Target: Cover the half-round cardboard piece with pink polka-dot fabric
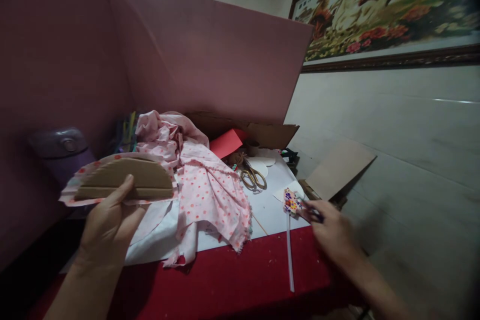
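Note:
My left hand [116, 215] grips a half-round piece of cardboard [150, 178], thumb on its brown face. Pink dotted fabric [75, 187] shows around its curved edge. At the right, my right hand [333, 230] is closed around the dark handle of what looks like a glue gun [291, 201] with a floral pattern; motion blurs its detail. A long translucent glue stick [290, 260] runs from it toward me, over the table's edge. Pink dotted cloth [213, 190] lies rumpled between my hands. Scissors with gold-coloured handles [253, 179] rest beyond the cloth.
White paper [270, 217] covers part of the red tabletop [225, 285]. Red paper [226, 143] and upright cardboard [262, 134] stand at the back. A purple bottle [62, 152] is at the left. A cardboard sheet [341, 167] leans against the tiled wall.

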Available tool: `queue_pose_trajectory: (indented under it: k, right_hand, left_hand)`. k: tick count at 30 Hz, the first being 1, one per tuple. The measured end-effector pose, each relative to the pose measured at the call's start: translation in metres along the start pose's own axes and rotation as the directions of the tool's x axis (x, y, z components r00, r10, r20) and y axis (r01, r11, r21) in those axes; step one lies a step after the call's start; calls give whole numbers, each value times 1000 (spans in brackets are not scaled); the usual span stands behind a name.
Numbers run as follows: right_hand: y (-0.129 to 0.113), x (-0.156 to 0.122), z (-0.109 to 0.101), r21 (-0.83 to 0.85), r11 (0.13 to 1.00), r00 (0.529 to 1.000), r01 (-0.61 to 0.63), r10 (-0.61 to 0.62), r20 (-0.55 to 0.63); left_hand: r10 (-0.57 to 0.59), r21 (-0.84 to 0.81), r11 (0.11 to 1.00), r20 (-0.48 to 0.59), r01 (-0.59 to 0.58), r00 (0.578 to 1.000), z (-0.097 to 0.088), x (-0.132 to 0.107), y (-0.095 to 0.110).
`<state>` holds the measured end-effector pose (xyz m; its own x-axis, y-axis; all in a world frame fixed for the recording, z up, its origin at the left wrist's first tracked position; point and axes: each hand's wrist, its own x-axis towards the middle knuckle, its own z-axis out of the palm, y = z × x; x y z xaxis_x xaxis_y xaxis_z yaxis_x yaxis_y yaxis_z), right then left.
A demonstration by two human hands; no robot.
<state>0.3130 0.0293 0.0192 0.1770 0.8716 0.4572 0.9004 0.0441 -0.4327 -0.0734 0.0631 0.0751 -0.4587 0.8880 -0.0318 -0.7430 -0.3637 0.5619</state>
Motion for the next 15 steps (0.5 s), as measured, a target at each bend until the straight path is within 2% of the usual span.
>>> queue_pose_trajectory:
  k: [1, 2, 4, 6, 10, 13, 15]
  right_hand:
    - [-20, -4, 11, 92, 993, 986, 73, -85, 142]
    - [-39, -7, 23, 124, 986, 970, 109, -133, 204]
    - [-69, -13, 43, 152, 978, 947, 142, -179, 267]
    - [-84, -18, 59, 159, 974, 929, 161, -204, 307]
    - [-82, -26, 67, 181, 967, 904, 178, -234, 358]
    - [-70, -27, 56, 213, 965, 907, 154, -223, 357]
    - [-58, -24, 44, 211, 973, 929, 98, -166, 331]
  left_hand:
    - [32, -3, 999, -14, -32, 999, 0, 0, 1]
    - [65, -6, 998, -26, -65, 998, 1, 0, 1]
    - [111, -8, 994, -41, -112, 993, 0, 1, 3]
    - [127, -9, 992, -49, -128, 991, -1, 3, 6]
    - [121, -8, 993, -60, -122, 991, -5, 6, 11]
    - [112, -13, 993, -65, -113, 992, -6, 7, 12]
    - [103, -11, 995, -69, -104, 992, -6, 7, 12]
